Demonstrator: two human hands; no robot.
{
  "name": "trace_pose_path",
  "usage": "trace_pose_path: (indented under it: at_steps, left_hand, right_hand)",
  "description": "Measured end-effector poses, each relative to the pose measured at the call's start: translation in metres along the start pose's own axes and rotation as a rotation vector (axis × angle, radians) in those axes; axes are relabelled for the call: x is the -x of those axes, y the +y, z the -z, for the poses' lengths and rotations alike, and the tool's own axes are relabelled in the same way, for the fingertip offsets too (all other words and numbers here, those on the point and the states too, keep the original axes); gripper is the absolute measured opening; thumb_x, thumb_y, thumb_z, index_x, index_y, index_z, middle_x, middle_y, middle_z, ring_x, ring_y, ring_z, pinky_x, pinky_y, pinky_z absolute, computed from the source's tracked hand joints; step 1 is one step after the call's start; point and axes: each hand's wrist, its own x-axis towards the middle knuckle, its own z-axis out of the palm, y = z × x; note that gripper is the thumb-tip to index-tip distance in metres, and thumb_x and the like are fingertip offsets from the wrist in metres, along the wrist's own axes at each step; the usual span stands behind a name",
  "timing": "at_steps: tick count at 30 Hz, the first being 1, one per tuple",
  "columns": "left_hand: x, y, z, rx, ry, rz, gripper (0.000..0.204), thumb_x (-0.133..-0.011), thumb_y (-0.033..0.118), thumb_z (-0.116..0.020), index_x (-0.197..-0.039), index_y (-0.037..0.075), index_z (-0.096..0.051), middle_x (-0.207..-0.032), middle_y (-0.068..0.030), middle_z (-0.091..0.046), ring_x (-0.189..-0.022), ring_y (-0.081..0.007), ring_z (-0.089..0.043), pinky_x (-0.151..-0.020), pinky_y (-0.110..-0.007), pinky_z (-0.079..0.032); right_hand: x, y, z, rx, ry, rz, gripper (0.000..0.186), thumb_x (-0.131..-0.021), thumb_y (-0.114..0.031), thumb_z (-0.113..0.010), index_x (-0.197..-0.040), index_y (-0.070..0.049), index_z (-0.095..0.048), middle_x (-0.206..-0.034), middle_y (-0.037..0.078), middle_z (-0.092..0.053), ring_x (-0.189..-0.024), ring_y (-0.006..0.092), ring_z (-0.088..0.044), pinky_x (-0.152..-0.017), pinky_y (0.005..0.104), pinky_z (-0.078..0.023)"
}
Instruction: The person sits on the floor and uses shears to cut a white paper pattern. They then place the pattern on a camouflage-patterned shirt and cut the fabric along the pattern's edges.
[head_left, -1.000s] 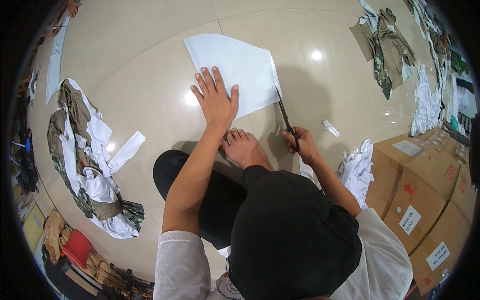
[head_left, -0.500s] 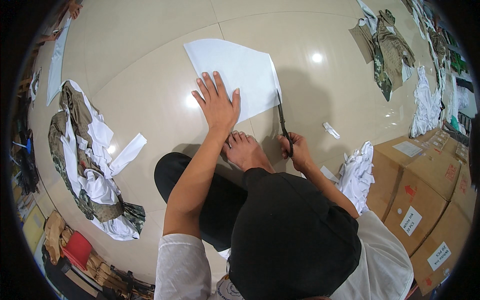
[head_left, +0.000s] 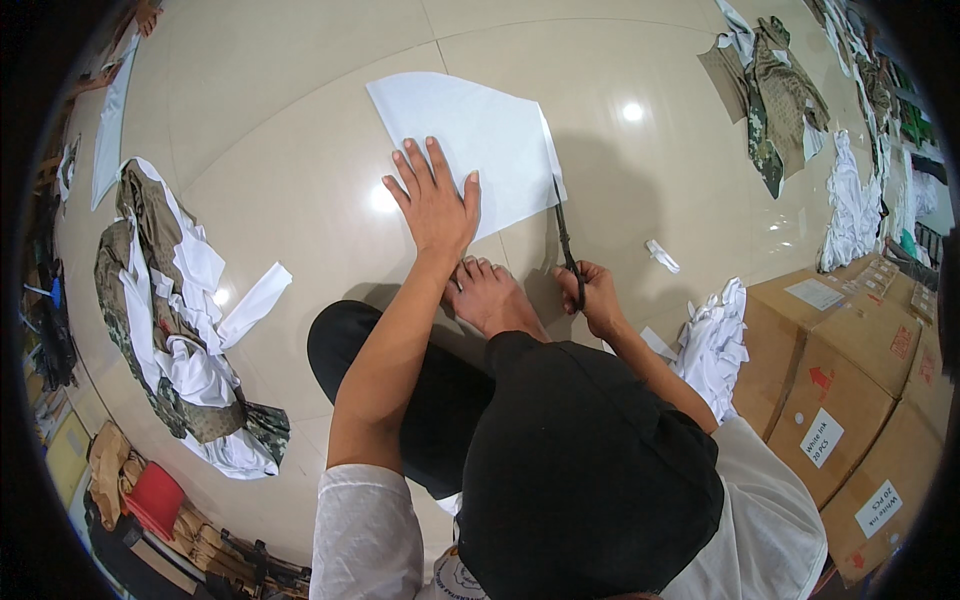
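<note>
Roughly, by label:
Left hand [head_left: 436, 205]: flat on the near edge of the white fabric sheet [head_left: 470, 140], fingers spread and pointing away from the body, palm pressing down.
Right hand [head_left: 592, 296]: curled through the scissors' handles, fingers closed around the loops; just right of the bare foot [head_left: 487, 295].
Scissors [head_left: 564, 238]: dark, slim, long axis running nearly straight away from the body, tips pointing up the picture along the sheet's right edge.
Blades: too thin to tell whether parted or closed.
Sheet position: on the pale tiled floor [head_left: 300, 110], ahead of the folded legs, well clear of the other cloth.
Sheet axis: lies slantwise, broad end toward the upper left, right edge running away from the body.
Key relation: sheet sits left of the blades, its right edge meeting them; right hand nearer that edge, left hand pinning the cloth just to the left of the cut line.
Narrow strip: thin sliver of white right of the blades, seemingly apart from the main sheet.
Nearby: small white scrap [head_left: 662, 256] on the floor to the right; camouflage-and-white cloth heap [head_left: 175, 320] far left; white bundle [head_left: 712, 340] beside cardboard boxes [head_left: 850, 380].
</note>
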Motion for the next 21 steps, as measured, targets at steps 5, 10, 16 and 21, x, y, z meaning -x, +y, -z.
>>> trace_pose_path:
  at_steps: [5,10,16,21]
  left_hand:
    - [0.0,-0.001,-0.002,-0.013,0.003,0.002,0.086,-0.106,0.053,-0.045,-0.167,-0.001,-0.018,-0.172,-0.0313,-0.009,-0.16,-0.0504,-0.003,-0.124,-0.068,0.002]
    - [0.0,-0.001,-0.001,-0.015,-0.006,0.005,0.086,-0.106,0.054,-0.044,-0.167,-0.001,-0.018,-0.172,-0.0313,-0.009,-0.16,-0.0503,-0.003,-0.124,-0.069,0.001]
    - [0.0,-0.001,-0.002,-0.017,0.001,0.0,0.086,-0.106,0.053,-0.044,-0.167,-0.001,-0.017,-0.172,-0.0308,-0.009,-0.16,-0.0503,-0.002,-0.124,-0.069,0.001]
    - [0.0,0.0,-0.001,-0.014,0.003,0.0,0.086,-0.106,0.053,-0.045,-0.167,-0.001,-0.017,-0.172,-0.0308,-0.009,-0.16,-0.0504,-0.003,-0.124,-0.069,0.0]
  right_hand:
    - [-0.006,-0.004,0.0,-0.04,-0.013,0.017,0.033,-0.09,-0.031,-0.081,-0.081,-0.007,-0.06,-0.063,0.001,-0.058,-0.05,0.0116,-0.055,-0.047,0.0279,-0.041]
    - [-0.002,-0.008,0.001,-0.011,-0.02,-0.011,0.033,-0.09,-0.03,-0.081,-0.081,-0.007,-0.06,-0.063,0.001,-0.058,-0.05,0.0118,-0.055,-0.047,0.0282,-0.041]
    - [0.013,0.005,0.008,-0.022,-0.022,-0.015,0.032,-0.091,-0.028,-0.079,-0.081,-0.006,-0.059,-0.063,0.002,-0.058,-0.05,0.0117,-0.054,-0.047,0.0281,-0.041]
    - [-0.003,-0.002,0.007,-0.033,-0.058,0.042,0.032,-0.09,-0.028,-0.079,-0.081,-0.006,-0.059,-0.063,0.001,-0.057,-0.05,0.012,-0.054,-0.047,0.0282,-0.042]
